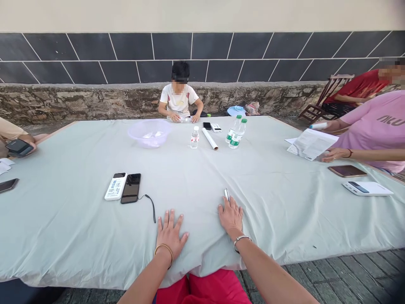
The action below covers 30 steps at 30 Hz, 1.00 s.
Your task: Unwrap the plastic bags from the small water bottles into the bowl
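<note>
My left hand (pixel 169 235) lies flat on the pale grey tablecloth (pixel 190 177), fingers spread and nothing in them. A thin bracelet circles that wrist. Just beyond its fingertips rests a black wrist strap (pixel 153 209), leading to a dark phone (pixel 130 188) beside a white power bank (pixel 115 186). My right hand (pixel 230 214) rests palm down on the cloth, fingers slightly curled over a silver pen (pixel 227 194). The pen's front end sticks out past the fingers; the rest is hidden beneath them. A silver bangle is on my right wrist.
A purple basin (pixel 148 134), small bottle (pixel 195 138), white roll (pixel 210 139) and two green-capped bottles (pixel 237 134) stand farther back. One person (pixel 179 99) sits opposite. At right, a person in pink (pixel 376 131) holds a paper (pixel 311 145). A hand at left grips a dark device (pixel 19 147).
</note>
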Available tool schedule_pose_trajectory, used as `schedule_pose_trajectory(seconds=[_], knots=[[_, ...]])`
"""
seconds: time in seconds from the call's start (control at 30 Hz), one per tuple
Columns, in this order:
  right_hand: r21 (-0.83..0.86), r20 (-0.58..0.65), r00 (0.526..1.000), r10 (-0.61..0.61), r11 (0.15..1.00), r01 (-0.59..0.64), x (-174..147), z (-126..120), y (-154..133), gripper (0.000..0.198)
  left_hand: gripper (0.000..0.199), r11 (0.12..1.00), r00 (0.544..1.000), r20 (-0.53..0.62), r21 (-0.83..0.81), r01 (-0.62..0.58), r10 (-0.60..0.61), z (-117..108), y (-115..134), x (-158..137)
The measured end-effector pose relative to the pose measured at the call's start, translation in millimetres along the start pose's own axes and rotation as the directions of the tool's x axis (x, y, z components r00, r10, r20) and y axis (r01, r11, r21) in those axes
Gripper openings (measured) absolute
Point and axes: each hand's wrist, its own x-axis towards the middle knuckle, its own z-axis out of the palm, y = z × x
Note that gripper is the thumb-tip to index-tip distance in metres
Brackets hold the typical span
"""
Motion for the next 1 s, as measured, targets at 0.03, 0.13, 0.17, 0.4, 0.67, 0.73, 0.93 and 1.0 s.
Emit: schedule_pose_trajectory(seconds=[0.03, 0.13, 0.17, 0.4, 0.67, 0.73, 0.93, 1.0], knots=[[-0.003, -0.001, 1.0, -0.001, 1.0, 0.001, 0.0, -0.1, 0.2, 0.051, 0.068, 1.0, 1.0, 0.001, -0.002, -0.001, 0.001, 0.3, 0.1, 0.0], [-0.016, 0.0, 1.0, -0.005, 1.0, 0.005, -0.2, -1.4, 0.1, 0.05, 0.068, 1.0, 1.0, 0.005, -0.009, -0.001, 0.001, 0.9, 0.5, 0.0], [-0.02, 0.001, 1.0, -0.007, 1.0, 0.007, -0.2, -1.9, 0.0, 0.05, 0.068, 1.0, 1.0, 0.006, -0.01, -0.001, 0.001, 1.0, 0.7, -0.1], [-0.014, -0.006, 1.0, -0.003, 1.0, 0.002, 0.6, -1.5, -0.4, 0.05, 0.068, 1.0, 1.0, 0.011, -0.013, 0.001, -0.001, -0.5, 1.7, -0.3], [0.005, -0.005, 1.0, -0.007, 1.0, 0.007, 1.6, 1.4, 1.7, 0.052, 0.068, 1.0, 1.0, 0.009, -0.015, -0.003, 0.003, -0.8, 1.3, 0.0], [0.003, -0.006, 1.0, -0.008, 1.0, 0.008, 1.5, 1.4, 1.8, 0.052, 0.068, 1.0, 1.0, 0.011, -0.015, -0.003, 0.004, -1.4, 1.5, -0.2], [-0.005, 0.002, 1.0, -0.002, 1.0, 0.002, 0.6, -0.9, 0.7, 0.052, 0.069, 0.999, 1.0, 0.023, -0.035, 0.004, -0.003, -4.0, 2.3, -0.2], [-0.008, 0.001, 1.0, -0.005, 1.0, 0.005, 0.5, -1.4, 0.5, 0.052, 0.069, 0.999, 1.0, 0.03, -0.042, 0.007, -0.006, -5.1, 2.6, -0.3]])
